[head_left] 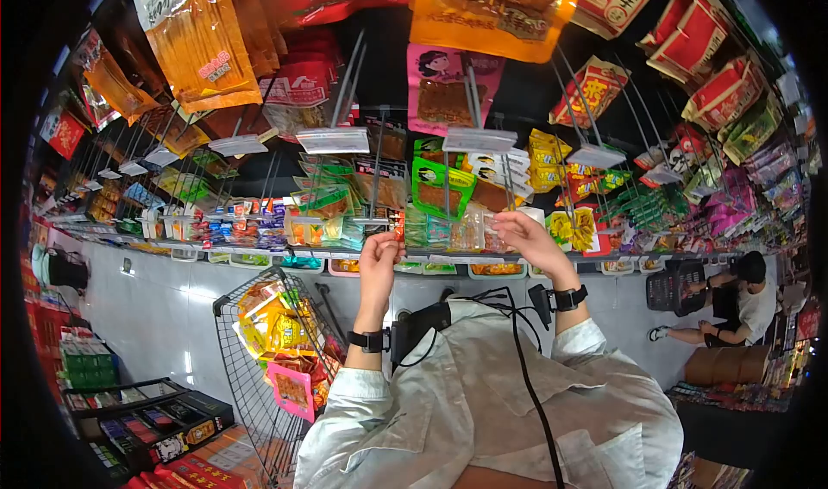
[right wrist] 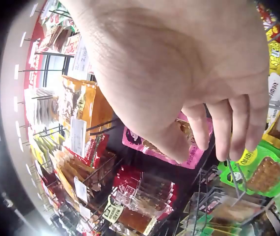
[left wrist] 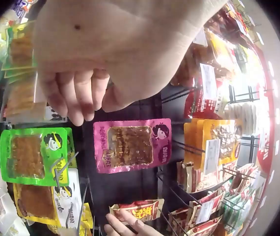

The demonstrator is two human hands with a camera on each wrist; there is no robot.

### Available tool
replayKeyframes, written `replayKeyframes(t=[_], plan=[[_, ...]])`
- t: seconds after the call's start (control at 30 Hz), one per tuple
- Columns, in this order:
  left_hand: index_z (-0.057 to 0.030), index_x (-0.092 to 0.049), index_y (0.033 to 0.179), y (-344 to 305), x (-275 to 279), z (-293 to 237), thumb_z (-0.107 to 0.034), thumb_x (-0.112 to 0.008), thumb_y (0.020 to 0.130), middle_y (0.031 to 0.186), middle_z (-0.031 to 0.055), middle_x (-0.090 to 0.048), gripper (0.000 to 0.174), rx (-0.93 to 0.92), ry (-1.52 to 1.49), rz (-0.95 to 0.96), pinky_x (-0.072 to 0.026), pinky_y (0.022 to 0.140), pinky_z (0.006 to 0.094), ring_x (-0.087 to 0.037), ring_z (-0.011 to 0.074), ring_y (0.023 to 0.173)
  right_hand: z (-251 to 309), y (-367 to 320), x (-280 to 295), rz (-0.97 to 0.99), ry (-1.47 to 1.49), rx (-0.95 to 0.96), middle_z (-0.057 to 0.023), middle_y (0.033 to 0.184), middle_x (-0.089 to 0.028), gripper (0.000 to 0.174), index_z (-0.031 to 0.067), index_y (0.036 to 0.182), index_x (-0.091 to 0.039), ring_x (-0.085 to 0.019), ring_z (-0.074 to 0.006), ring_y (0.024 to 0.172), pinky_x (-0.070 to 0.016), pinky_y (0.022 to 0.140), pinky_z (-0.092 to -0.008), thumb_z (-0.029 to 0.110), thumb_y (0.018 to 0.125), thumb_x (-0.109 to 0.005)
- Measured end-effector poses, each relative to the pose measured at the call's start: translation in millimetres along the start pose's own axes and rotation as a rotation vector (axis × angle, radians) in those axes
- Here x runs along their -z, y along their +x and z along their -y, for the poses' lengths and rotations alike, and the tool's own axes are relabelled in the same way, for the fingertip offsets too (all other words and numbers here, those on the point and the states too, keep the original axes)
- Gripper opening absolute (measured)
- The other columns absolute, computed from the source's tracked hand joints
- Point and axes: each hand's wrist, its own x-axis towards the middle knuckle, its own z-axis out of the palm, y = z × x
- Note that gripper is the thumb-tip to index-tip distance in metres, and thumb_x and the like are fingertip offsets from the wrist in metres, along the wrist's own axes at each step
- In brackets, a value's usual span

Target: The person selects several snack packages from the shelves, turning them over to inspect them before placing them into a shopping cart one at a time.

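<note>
My left hand [head_left: 378, 272] is raised at the lower shelf edge, its fingers loosely bent and no item visible in them. To its right my right hand [head_left: 536, 246] reaches towards the rack, fingers slightly bent, also holding nothing visible. Between and above the hands hangs a green pack [head_left: 442, 189], with a pink pack [head_left: 448, 92] higher up. In the left wrist view the pink pack [left wrist: 132, 146] hangs beyond the left hand [left wrist: 125, 49]. The right wrist view has the right hand [right wrist: 179, 59] partly covering the pink pack, with the green pack [right wrist: 265, 174] beside the fingertips.
A wire cart [head_left: 231, 334] with snack packs stands at lower left, near black display boxes [head_left: 164, 424]. Metal hooks with price tags [head_left: 333, 141] stick out above the hands. At far right a person [head_left: 752, 304] is beside a dark basket [head_left: 675, 287].
</note>
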Motion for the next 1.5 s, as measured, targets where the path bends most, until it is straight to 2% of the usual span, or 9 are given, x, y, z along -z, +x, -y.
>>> replayKeyframes(t=[0.23,0.47,0.67,0.77,0.83,0.87,1.0,1.2,1.5], plan=[[-0.0006,-0.059,0.120,56.0,-14.8,-24.4,-0.007,-0.058,0.098,0.108,0.0072,-0.068,0.022,-0.135,0.162,-0.002,-0.0507,0.085,0.0250,-0.064,0.0117,0.096,6.5,79.8,17.6,-0.073,0.060,0.180,-0.0193,0.143,-0.051,0.052,0.0018,0.142,-0.043,-0.049,-0.0249,0.135,-0.0423,0.110,-0.0357,0.013,0.097,-0.068],[-0.0008,-0.048,0.138,150.0,-35.4,-34.2,-0.011,-0.065,0.095,0.135,0.0173,-0.057,0.047,-0.322,0.322,0.079,-0.0473,0.101,0.0344,-0.057,0.0230,0.122,20.4,147.4,30.3,-0.242,0.096,0.289,-0.0237,0.159,-0.032,0.066,0.0056,0.152,-0.028,-0.031,-0.0325,0.149,-0.0332,0.118,-0.0396,0.008,0.097,-0.066],[-0.0049,-0.023,0.157,200.3,-82.6,-68.6,-0.013,-0.066,0.096,0.154,0.0201,-0.040,0.075,-0.433,0.479,0.081,-0.0433,0.107,0.0351,-0.048,0.0264,0.134,24.4,170.4,39.0,-0.224,0.125,0.326,-0.0222,0.158,-0.034,0.066,0.0053,0.153,-0.026,-0.031,-0.0320,0.149,-0.0313,0.118,-0.0419,0.012,0.099,-0.065],[-0.0055,-0.022,0.157,202.2,-96.8,-80.0,-0.011,-0.065,0.096,0.154,0.0185,-0.041,0.075,-0.330,0.321,0.140,-0.0439,0.105,0.0341,-0.048,0.0245,0.133,26.6,177.5,38.3,-0.218,0.099,0.313,-0.0208,0.156,-0.038,0.061,0.0047,0.151,-0.030,-0.036,-0.0305,0.146,-0.0317,0.118,-0.0419,0.014,0.100,-0.063],[-0.0051,-0.029,0.153,202.2,-96.0,-74.6,-0.008,-0.064,0.095,0.149,0.0143,-0.047,0.067,-0.365,0.352,0.185,-0.0440,0.103,0.0336,-0.052,0.0206,0.129,35.0,176.6,37.1,-0.199,0.083,0.287,-0.0202,0.153,-0.041,0.057,0.0041,0.149,-0.034,-0.037,-0.0298,0.145,-0.0314,0.118,-0.0418,0.014,0.101,-0.062],[-0.0050,-0.031,0.151,201.6,-92.9,-70.7,-0.008,-0.064,0.096,0.146,0.0132,-0.049,0.065,-0.379,0.401,0.178,-0.0439,0.102,0.0333,-0.053,0.0195,0.127,33.1,178.1,35.1,-0.246,0.040,0.353,-0.0148,0.138,-0.055,0.045,0.0026,0.142,-0.043,-0.051,-0.0234,0.132,-0.0392,0.112,-0.0372,0.012,0.101,-0.061],[-0.0042,-0.044,0.136,187.3,-86.6,-68.9,-0.007,-0.065,0.095,0.126,0.0084,-0.061,0.046,-0.361,0.370,0.188,-0.0446,0.098,0.0327,-0.057,0.0158,0.117,20.4,175.7,36.7,-0.103,0.195,0.389,-0.0023,0.112,-0.067,0.025,-0.0001,0.124,-0.056,-0.062,-0.0068,0.099,-0.0486,0.085,-0.0223,0.004,0.100,-0.061],[-0.0039,-0.048,0.114,135.9,-82.0,-78.7,-0.004,-0.059,0.100,0.102,0.0022,-0.067,0.017,-0.273,0.175,0.191,-0.0477,0.078,0.0196,-0.061,0.0052,0.090,27.0,140.6,21.4,-0.077,0.340,0.331,-0.0020,0.117,-0.066,0.027,-0.0007,0.126,-0.056,-0.060,-0.0062,0.104,-0.0479,0.088,-0.0224,0.002,0.099,-0.061],[-0.0033,-0.051,0.118,56.2,-66.2,-92.1,-0.006,-0.057,0.102,0.093,-0.0024,-0.066,0.018,-0.291,0.046,0.243,-0.0442,0.072,0.0189,-0.056,0.0008,0.083,57.7,49.5,-7.8,-0.040,0.254,0.338,-0.0060,0.122,-0.065,0.034,-0.0025,0.129,-0.055,-0.060,-0.0105,0.111,-0.0496,0.096,-0.0266,-0.001,0.097,-0.063]])
